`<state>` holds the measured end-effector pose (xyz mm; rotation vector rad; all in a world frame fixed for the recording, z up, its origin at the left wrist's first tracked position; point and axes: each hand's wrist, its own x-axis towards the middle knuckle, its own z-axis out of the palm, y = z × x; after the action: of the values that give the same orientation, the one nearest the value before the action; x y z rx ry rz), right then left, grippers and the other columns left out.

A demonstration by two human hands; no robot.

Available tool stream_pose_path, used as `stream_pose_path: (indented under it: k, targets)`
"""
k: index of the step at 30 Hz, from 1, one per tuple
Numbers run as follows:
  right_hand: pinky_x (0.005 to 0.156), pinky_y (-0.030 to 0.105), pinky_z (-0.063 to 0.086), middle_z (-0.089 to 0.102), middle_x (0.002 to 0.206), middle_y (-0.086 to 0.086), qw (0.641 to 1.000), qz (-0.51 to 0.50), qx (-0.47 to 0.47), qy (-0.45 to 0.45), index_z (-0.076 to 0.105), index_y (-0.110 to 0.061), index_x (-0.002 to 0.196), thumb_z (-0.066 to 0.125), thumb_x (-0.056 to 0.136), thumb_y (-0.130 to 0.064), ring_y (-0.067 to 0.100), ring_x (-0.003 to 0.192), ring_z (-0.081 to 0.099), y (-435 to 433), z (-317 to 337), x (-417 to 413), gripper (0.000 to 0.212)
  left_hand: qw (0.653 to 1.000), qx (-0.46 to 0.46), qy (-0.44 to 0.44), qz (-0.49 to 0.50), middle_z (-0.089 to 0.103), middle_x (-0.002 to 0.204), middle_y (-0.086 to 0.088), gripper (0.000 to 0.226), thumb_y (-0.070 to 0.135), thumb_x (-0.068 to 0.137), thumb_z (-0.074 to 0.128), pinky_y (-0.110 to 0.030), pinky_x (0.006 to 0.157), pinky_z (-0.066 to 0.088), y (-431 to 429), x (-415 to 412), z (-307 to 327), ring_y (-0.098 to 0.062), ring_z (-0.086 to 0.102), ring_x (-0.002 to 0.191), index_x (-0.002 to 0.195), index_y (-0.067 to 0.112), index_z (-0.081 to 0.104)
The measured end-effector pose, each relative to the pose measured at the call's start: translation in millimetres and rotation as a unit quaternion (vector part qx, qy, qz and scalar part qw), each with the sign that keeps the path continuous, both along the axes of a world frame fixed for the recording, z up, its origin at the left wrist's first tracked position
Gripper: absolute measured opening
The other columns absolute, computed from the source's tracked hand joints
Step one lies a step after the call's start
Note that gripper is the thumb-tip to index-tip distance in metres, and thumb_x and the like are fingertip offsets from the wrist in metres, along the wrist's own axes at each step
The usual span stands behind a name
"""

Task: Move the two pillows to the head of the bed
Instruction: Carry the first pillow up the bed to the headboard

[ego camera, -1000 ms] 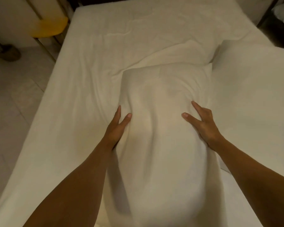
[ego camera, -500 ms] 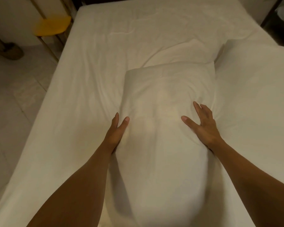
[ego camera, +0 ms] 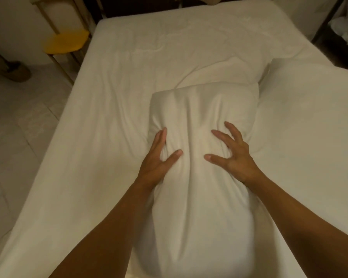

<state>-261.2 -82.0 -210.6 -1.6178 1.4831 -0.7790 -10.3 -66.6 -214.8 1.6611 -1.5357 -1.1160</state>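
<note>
Both hands on one pillow (ego camera: 201, 157), lying lengthwise mid-bed, near end toward the camera. Left hand (ego camera: 159, 157) cupping the left edge, right hand (ego camera: 233, 155) with fingers spread, digging into the cover, likely for grip to carry it far, toward the bed (ego camera: 129, 77) head. Second pillow (ego camera: 309, 117) just right, touching.

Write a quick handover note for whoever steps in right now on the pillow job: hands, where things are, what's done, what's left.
Left hand and right hand: both pressed into the near pillow, fingers bunching its fabric.
Near pillow: lengthwise mid-bed, short of the head of the bed.
Second pillow: on the right side, also short of the head.
Done: neither pillow placed.
Left: move both pillows to the head.
</note>
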Motion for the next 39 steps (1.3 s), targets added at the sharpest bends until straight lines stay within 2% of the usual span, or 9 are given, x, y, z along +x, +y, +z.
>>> stream_pose_path:
  k: [2, 6, 11, 16, 22, 27, 31, 35, 39]
  targets:
    - [0.119, 0.047, 0.023, 0.020, 0.153, -0.030, 1.000, 0.013, -0.012, 0.007, 0.053, -0.055, 0.128, 0.076, 0.063, -0.064, 0.015, 0.143, 0.019, 5, 9, -2, 0.070, 0.999, -0.021, -0.039, -0.027, 0.005, 0.158, 0.034, 0.083, 0.065, 0.085, 0.061, -0.021, 0.114, 0.020, 4, -5, 9, 0.021, 0.015, 0.136, 0.152, 0.054, 0.013]
    - [0.112, 0.033, 0.022, 0.025, 0.153, -0.027, 0.999, 0.016, -0.032, 0.012, 0.054, -0.052, 0.128, 0.078, 0.062, -0.061, 0.016, 0.141, 0.022, 16, 39, -6, 0.071, 0.992, -0.082, -0.091, -0.033, 0.011, 0.159, 0.030, 0.081, 0.064, 0.083, 0.062, -0.023, 0.115, 0.024, 15, -8, 35, 0.011, 0.017, 0.143, 0.153, 0.047, 0.024]
    - [0.116, 0.044, 0.028, 0.022, 0.153, -0.032, 0.997, 0.014, -0.071, 0.018, 0.052, -0.053, 0.131, 0.078, 0.064, -0.063, 0.016, 0.143, 0.023, 35, 96, -16, 0.073, 0.982, -0.135, -0.123, -0.047, 0.012, 0.160, 0.028, 0.085, 0.065, 0.083, 0.062, -0.022, 0.115, 0.026, 32, -12, 100, 0.012, 0.017, 0.142, 0.155, 0.043, 0.021]
    - [0.114, 0.046, 0.032, 0.021, 0.153, -0.032, 0.994, -0.002, -0.110, 0.019, 0.050, -0.052, 0.134, 0.079, 0.069, -0.060, 0.016, 0.142, 0.023, 57, 175, -29, 0.072, 0.971, -0.154, -0.157, -0.095, 0.002, 0.163, 0.024, 0.094, 0.081, 0.077, 0.051, -0.040, 0.118, 0.028, 38, -25, 187, 0.002, 0.014, 0.147, 0.153, 0.052, 0.003]
    - [0.109, 0.032, 0.025, 0.019, 0.153, -0.031, 0.986, -0.054, -0.150, 0.038, 0.051, -0.050, 0.133, 0.079, 0.069, -0.060, 0.013, 0.140, 0.022, 90, 271, -69, 0.071, 0.956, -0.200, -0.165, -0.135, 0.001, 0.161, 0.029, 0.083, 0.077, 0.078, 0.055, -0.033, 0.113, 0.033, 45, -65, 285, -0.001, 0.020, 0.146, 0.148, 0.062, 0.012]
    - [0.110, 0.034, 0.027, 0.019, 0.152, -0.030, 0.979, -0.090, -0.179, 0.044, 0.051, -0.051, 0.132, 0.079, 0.069, -0.062, 0.016, 0.140, 0.022, 121, 329, -126, 0.070, 0.946, -0.232, -0.158, -0.161, 0.002, 0.161, 0.030, 0.083, 0.081, 0.076, 0.052, -0.037, 0.115, 0.031, 60, -122, 345, -0.005, 0.022, 0.147, 0.148, 0.060, 0.016]
    - [0.110, 0.033, 0.026, 0.018, 0.152, -0.030, 0.973, -0.111, -0.193, 0.059, 0.052, -0.049, 0.133, 0.077, 0.068, -0.065, 0.017, 0.141, 0.023, 153, 361, -186, 0.072, 0.939, -0.247, -0.158, -0.180, 0.004, 0.162, 0.025, 0.085, 0.082, 0.075, 0.048, -0.029, 0.112, 0.027, 82, -183, 377, -0.006, 0.021, 0.147, 0.149, 0.057, 0.017]
    - [0.109, 0.033, 0.024, 0.020, 0.153, -0.026, 0.966, -0.129, -0.210, 0.073, 0.053, -0.048, 0.133, 0.072, 0.063, -0.073, 0.019, 0.142, 0.023, 192, 380, -265, 0.077, 0.932, -0.259, -0.158, -0.196, 0.004, 0.163, 0.023, 0.082, 0.081, 0.077, 0.050, -0.033, 0.113, 0.023, 113, -263, 399, -0.008, 0.018, 0.148, 0.148, 0.058, 0.015]
    - [0.112, 0.034, 0.021, 0.020, 0.154, -0.023, 0.962, -0.146, -0.214, 0.084, 0.054, -0.045, 0.134, 0.077, 0.065, -0.067, 0.022, 0.142, 0.020, 241, 394, -360, 0.075, 0.928, -0.270, -0.151, -0.207, 0.004, 0.162, 0.024, 0.077, 0.074, 0.082, 0.055, -0.026, 0.109, 0.021, 155, -363, 413, -0.007, 0.018, 0.148, 0.147, 0.059, 0.016]
